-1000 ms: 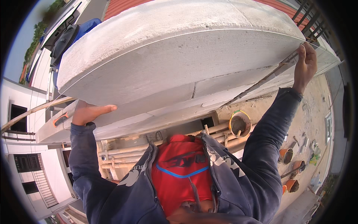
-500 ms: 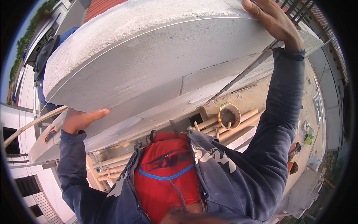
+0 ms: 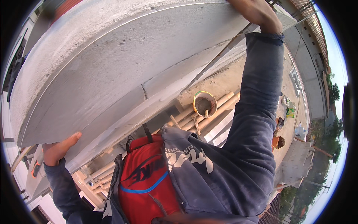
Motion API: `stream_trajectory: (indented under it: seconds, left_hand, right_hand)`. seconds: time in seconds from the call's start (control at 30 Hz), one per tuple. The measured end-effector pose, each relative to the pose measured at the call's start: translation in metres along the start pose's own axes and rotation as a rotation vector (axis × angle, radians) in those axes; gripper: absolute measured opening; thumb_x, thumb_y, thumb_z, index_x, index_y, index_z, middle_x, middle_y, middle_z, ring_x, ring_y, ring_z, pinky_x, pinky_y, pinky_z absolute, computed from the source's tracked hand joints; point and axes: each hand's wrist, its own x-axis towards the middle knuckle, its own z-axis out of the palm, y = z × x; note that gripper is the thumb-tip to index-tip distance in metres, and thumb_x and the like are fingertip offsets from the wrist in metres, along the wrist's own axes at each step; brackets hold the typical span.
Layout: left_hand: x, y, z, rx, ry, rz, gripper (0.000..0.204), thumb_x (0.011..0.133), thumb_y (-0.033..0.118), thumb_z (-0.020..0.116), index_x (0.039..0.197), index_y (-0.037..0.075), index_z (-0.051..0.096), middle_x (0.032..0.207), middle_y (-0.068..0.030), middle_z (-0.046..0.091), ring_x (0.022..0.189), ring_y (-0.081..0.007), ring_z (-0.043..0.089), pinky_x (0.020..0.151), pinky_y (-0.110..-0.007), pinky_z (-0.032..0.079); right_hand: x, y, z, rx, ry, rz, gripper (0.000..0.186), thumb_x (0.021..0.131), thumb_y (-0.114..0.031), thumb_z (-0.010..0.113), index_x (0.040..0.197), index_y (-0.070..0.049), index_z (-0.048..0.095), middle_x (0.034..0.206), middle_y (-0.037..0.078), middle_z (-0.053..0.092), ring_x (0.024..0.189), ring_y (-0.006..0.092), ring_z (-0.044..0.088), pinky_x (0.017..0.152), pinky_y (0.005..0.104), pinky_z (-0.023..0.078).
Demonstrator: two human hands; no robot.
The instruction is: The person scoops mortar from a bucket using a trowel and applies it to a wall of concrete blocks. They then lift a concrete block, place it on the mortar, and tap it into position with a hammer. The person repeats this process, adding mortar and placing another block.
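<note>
A large pale grey concrete block with a rough white top fills the upper left, set along a wall of similar blocks. A thin white string line runs along its upper edge. My left hand grips the lower left corner, thumb against the near face and fingers hidden beneath or behind. At the block's far right end, my right hand holds the top, its fingers cut off by the picture's upper edge. To the left of my left hand, an orange-and-black tool handle lies on the wall.
Below the wall, a bucket of mortar with a yellow rim and a handle sticking out stands on round wooden poles. A long bar slants beside the wall. Orange pots and a green bag lie on the ground at right.
The view has swung to the right, so block, hands and bucket all appear further left. Both hands keep their hold on the block. My right hand's fingers have left the picture.
</note>
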Motion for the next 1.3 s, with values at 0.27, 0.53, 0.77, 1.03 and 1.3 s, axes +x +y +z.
stream_trajectory:
  seconds: [0.27,0.53,0.77,1.03,1.3]
  left_hand:
    - [-0.002,0.003,0.004,0.072,0.069,0.002,0.058,0.067,0.029,0.103,0.113,0.003,0.079,0.104,-0.0114,0.080,0.093,-0.0255,0.076,0.084,-0.039,0.060]
    - [-0.001,0.012,0.007,0.086,0.028,0.017,0.053,0.069,0.027,0.102,0.110,0.004,0.078,0.099,-0.0093,0.079,0.089,-0.0255,0.074,0.081,-0.039,0.059]
    - [0.004,0.002,0.000,0.094,-0.057,0.060,0.060,0.070,0.024,0.102,0.119,0.002,0.075,0.114,-0.0114,0.076,0.102,-0.0277,0.072,0.089,-0.041,0.057]
    - [0.011,-0.001,0.000,-0.204,-0.091,0.087,0.069,0.078,0.021,0.097,0.135,-0.003,0.066,0.131,-0.0151,0.071,0.116,-0.0293,0.068,0.101,-0.041,0.054]
    - [-0.005,-0.001,-0.003,0.224,-0.020,-0.097,0.084,0.092,0.041,0.087,0.154,-0.004,0.055,0.151,-0.0238,0.062,0.140,-0.0354,0.059,0.119,-0.050,0.047]
  right_hand:
    - [-0.001,0.001,0.006,0.258,-0.014,-0.004,0.066,0.105,-0.044,0.068,0.153,0.001,0.058,0.153,0.023,0.061,0.140,0.0332,0.059,0.112,0.0441,0.054]
    - [-0.008,0.010,-0.006,0.117,-0.031,0.001,0.076,0.102,-0.055,0.068,0.153,0.000,0.059,0.151,0.025,0.063,0.140,0.0372,0.060,0.115,0.0492,0.051]
    - [0.002,0.043,0.032,-0.151,0.302,0.076,0.100,0.079,-0.090,0.067,0.131,-0.005,0.079,0.123,0.027,0.077,0.106,0.0447,0.079,0.089,0.0537,0.065]
    - [-0.026,0.017,0.050,-0.293,1.084,-0.087,0.062,0.086,-0.068,0.071,0.100,-0.009,0.081,0.100,0.015,0.075,0.103,0.0332,0.071,0.113,0.0575,0.046]
    - [-0.133,0.101,0.130,0.434,1.484,0.385,0.040,0.094,-0.030,0.080,0.121,-0.001,0.073,0.117,0.017,0.074,0.114,0.0353,0.068,0.108,0.0451,0.051]
